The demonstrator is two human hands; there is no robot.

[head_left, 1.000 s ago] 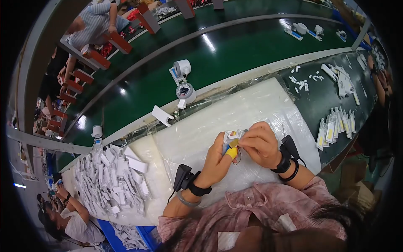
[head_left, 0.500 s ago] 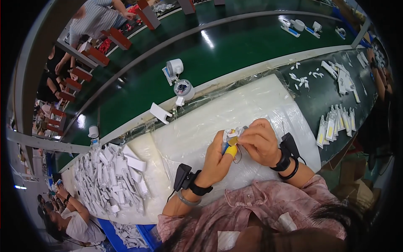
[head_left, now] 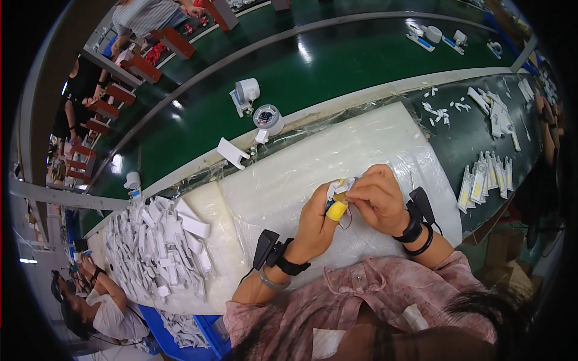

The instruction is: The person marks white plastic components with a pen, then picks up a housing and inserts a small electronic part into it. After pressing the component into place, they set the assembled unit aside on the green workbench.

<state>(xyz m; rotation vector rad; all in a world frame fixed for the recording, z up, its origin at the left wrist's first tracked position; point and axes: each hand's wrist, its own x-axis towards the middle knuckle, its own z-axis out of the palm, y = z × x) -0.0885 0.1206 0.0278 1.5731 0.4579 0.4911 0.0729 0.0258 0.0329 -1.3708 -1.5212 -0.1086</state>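
Above the plastic-covered pad, both my hands meet around a small white plastic part (head_left: 335,189) with yellowish and blue bits. My left hand (head_left: 316,219) grips it from the left; a yellow covering shows at its thumb. My right hand (head_left: 380,201) pinches the part's right side, with thumb and forefinger together. Fingers hide much of the part, so its exact kind is unclear. A thin dark wire (head_left: 348,224) hangs in a loop below it.
A heap of white plastic pieces (head_left: 159,246) lies at left, above a blue bin (head_left: 214,337). Beyond runs a green conveyor (head_left: 337,66), with round-headed white units (head_left: 268,119) near its edge. At right lie white strips with yellow panels (head_left: 481,183) and small white pieces (head_left: 436,112).
The view has shifted slightly. My hands stay together on the white part, which is tilted a little differently; the yellow-covered thumb has turned slightly. I see nothing let go.
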